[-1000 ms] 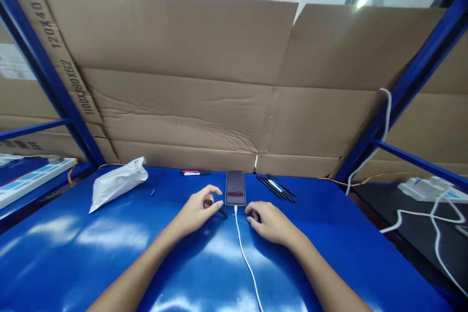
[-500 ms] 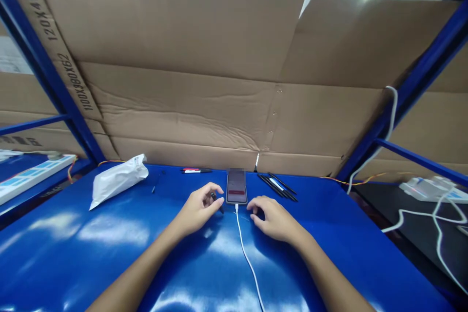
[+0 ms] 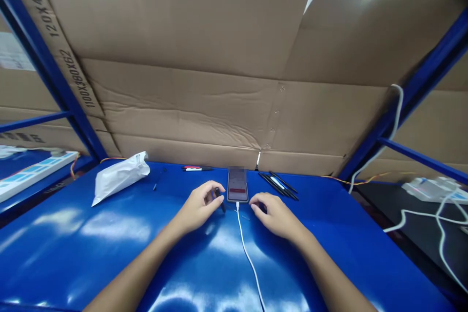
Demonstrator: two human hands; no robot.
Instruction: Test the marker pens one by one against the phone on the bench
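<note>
Since a second ago both your hands have edged toward the phone [image 3: 237, 186], and the black pen [image 3: 220, 197] now sits close by its left edge. Your left hand [image 3: 199, 207] pinches that pen, long axis steep, tip down toward the blue table [image 3: 109, 253]. Your right hand [image 3: 276, 213] lies curled across the white cable [image 3: 248, 258] from it; I cannot tell whether it grips anything. The phone's screen is blurred.
</note>
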